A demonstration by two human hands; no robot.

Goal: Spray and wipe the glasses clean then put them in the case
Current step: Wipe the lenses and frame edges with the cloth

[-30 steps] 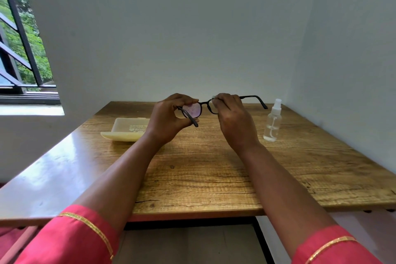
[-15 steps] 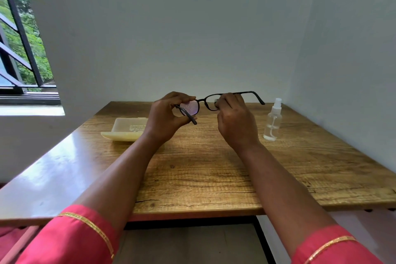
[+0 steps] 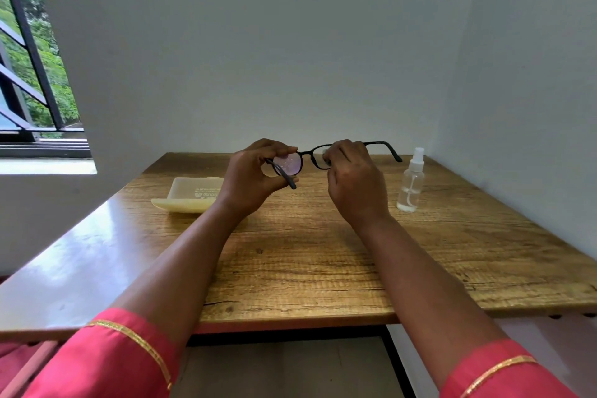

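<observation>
The glasses (image 3: 308, 158) hang in the air above the table (image 3: 323, 252), with the case (image 3: 193, 194) at about eight o'clock from them and the spray bottle (image 3: 410, 184) at three o'clock. The left hand (image 3: 255, 178) pinches the rim of one lens; the right hand (image 3: 355, 181) curls round the other lens. Pressing too hard could twist the thin frame, or a slipping pinch could drop them.
</observation>
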